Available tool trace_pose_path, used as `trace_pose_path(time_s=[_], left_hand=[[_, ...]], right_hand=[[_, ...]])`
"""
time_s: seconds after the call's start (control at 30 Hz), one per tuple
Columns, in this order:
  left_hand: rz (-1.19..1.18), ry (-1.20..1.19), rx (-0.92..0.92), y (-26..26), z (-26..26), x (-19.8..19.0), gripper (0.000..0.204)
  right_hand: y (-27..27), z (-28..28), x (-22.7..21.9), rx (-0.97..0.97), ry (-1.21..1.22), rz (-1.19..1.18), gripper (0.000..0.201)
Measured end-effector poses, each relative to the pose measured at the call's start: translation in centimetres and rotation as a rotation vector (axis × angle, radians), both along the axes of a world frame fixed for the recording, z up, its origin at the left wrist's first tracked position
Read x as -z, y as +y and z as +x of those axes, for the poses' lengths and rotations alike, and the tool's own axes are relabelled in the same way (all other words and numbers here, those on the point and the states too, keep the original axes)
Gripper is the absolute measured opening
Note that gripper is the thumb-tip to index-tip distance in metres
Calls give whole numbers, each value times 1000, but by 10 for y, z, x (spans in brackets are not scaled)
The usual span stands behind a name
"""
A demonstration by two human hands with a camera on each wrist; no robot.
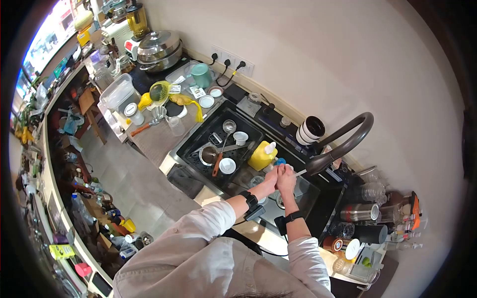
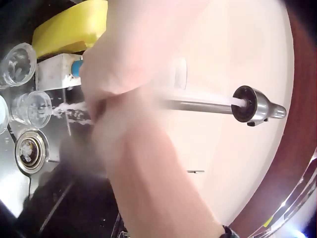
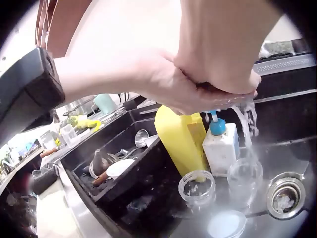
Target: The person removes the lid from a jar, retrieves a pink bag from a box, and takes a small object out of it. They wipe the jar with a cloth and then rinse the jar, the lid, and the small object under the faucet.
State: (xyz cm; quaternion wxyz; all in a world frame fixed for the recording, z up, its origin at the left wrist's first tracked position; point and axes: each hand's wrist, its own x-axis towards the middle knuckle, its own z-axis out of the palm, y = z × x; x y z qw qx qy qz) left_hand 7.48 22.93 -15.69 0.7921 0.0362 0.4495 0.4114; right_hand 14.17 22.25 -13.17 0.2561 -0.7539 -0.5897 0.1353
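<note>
My left hand point(image 1: 271, 180) and right hand point(image 1: 286, 178) are pressed together in the water running from the black faucet point(image 1: 343, 141). In the right wrist view the left hand point(image 3: 166, 87) lies stretched out underneath, with the right hand point(image 3: 220, 69) over it, its fingers mostly hidden. Water spills off them into a clear jar point(image 3: 244, 183) standing in the sink. Beside that jar are a second clear jar point(image 3: 197, 191) and a white lid point(image 3: 227, 225). A white bottle with a blue pump point(image 3: 221, 148) and a yellow bottle point(image 3: 181, 141) stand just behind.
A metal drain point(image 3: 286, 196) lies right of the jars. The black tray point(image 1: 191, 154) on the left holds a ladle point(image 1: 229, 126), a strainer point(image 1: 208, 155) and white parts. Jars and bottles point(image 1: 360, 212) crowd the right side. A steamer pot point(image 1: 159, 49) stands far back left.
</note>
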Motion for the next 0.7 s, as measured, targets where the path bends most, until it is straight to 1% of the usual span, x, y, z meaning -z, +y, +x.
trace_pose_path(time_s=[0.03, 0.1, 0.13, 0.23, 0.27, 0.3, 0.33, 0.37, 0.4, 0.43, 0.47, 0.5, 0.53, 0.57, 0.6, 0.67, 0.7], left_hand=[[-30, 61, 22, -1, -3, -5, 42], [-93, 178, 67, -2, -8, -9, 44], [-47, 277, 47, -2, -5, -8, 43], [111, 565, -24, -6, 20, -2, 39], [182, 656, -60, -9, 29, 1, 37], [256, 744, -94, -10, 40, 5, 35], [287, 588, -137, -6, 47, 17, 33], [278, 495, -71, -2, 50, 30, 32], [270, 403, -4, 4, 43, 29, 31], [262, 311, 66, 8, 43, 35, 31], [258, 276, 104, 11, 43, 42, 31], [253, 242, 142, 14, 42, 42, 32], [243, 188, 165, 16, 38, 42, 34], [230, 135, 189, 17, 38, 41, 37], [205, 108, 201, 17, 40, 35, 36], [160, -21, 138, 4, 37, -3, 36], [136, -84, 106, 1, 35, -15, 36]], right_hand=[[-2, -2, -4, -7, 38, 35, 37], [-4, -2, -15, 101, 169, -39, 37], [-4, 0, -18, 156, 231, -77, 37], [-8, 12, -7, 244, 423, -84, 42], [-12, 13, -2, 274, 869, -99, 41], [-17, 12, -6, 258, 962, -103, 39], [-27, 9, -17, 243, 1053, -105, 38], [-36, 7, -28, 230, 1144, -105, 37], [-43, 5, -34, 241, 1124, -109, 30], [-49, 12, -31, 168, 1037, -116, 29], [-56, 19, -24, 98, 949, -122, 28], [-60, 24, -19, 30, 860, -126, 28], [-61, 23, -12, 56, 897, -32, 26], [-63, 25, -6, 60, 900, 12, 26], [-62, 24, -8, 60, 904, 57, 26], [-59, 22, -4, 51, 869, 129, 27], [-57, 22, -13, 35, 728, 52, 28]])
